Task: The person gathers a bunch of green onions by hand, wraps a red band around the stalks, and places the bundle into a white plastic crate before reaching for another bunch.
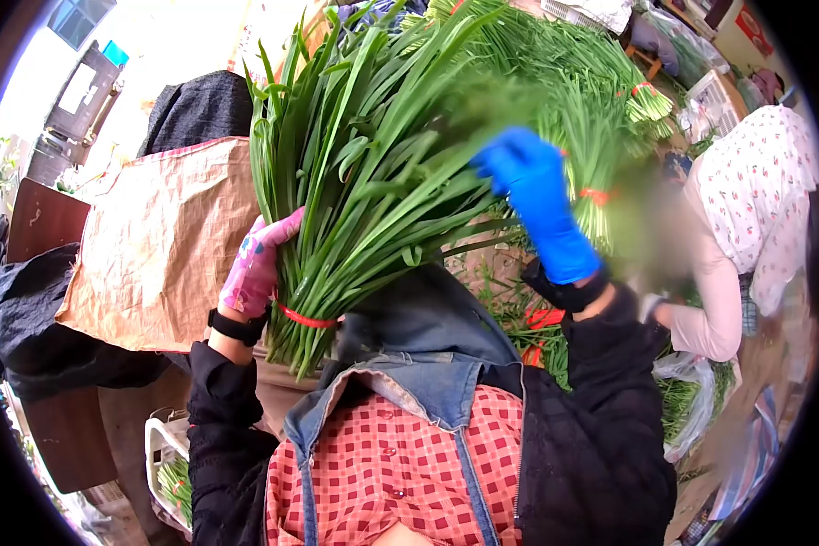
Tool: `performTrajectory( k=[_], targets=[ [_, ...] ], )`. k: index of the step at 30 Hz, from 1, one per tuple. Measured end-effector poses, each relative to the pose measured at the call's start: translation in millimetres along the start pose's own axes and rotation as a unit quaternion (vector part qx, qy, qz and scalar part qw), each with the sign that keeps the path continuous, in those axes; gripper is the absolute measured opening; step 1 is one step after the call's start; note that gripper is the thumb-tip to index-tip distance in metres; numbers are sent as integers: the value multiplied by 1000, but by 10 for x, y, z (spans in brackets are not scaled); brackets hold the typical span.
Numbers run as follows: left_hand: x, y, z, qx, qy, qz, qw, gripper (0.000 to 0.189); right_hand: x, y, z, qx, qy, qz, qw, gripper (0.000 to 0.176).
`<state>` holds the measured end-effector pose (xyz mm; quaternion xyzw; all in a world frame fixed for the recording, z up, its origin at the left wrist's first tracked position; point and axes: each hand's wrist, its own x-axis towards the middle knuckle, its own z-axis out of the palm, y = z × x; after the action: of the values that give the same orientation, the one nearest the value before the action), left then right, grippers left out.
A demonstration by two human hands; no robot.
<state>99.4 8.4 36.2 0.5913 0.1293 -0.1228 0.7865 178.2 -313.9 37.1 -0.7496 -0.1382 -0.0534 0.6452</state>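
My left hand (260, 259), in a pink flowered glove, is wrapped round a big bunch of garlic chives (355, 182). The long flat leaves fan up and to the right from it. Below that hand a red band (308, 317) ties the stems, whose cut ends point down toward my lap. My right hand (528, 177), in a blue glove, is at the right edge of the fanned leaves with its fingers curled closed. A leaf runs up to those fingertips, but what they pinch is hidden. Blurred greenery shows just above this hand.
More banded green bundles (596, 173) are heaped at the back right. A person in a patterned white top (760, 182) is close on my right. A brown woven sack (164, 246) stands at my left, above a white basket (159, 455). Loose leaves and red bands (544, 317) lie near my right forearm.
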Motion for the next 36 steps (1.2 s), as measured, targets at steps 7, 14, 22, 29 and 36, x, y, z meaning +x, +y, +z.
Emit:
performTrajectory(
  k=[7,14,22,29,36],
  targets=[
    [-243,29,-57,52,29,24,998,34,-500,-466,-727,-545,-319,120,766,27],
    [-356,-121,204,140,-39,18,989,37,-493,-752,-233,-341,-15,-407,848,24],
    [-421,-238,303,46,-8,-5,999,38,-723,206,487,-464,-150,-286,825,45],
    [-414,-363,221,28,5,-18,999,40,-868,45,248,-388,-23,-289,875,46],
    [-468,-309,291,56,10,2,998,42,-497,-283,-284,-255,41,-257,931,24]
  ],
)
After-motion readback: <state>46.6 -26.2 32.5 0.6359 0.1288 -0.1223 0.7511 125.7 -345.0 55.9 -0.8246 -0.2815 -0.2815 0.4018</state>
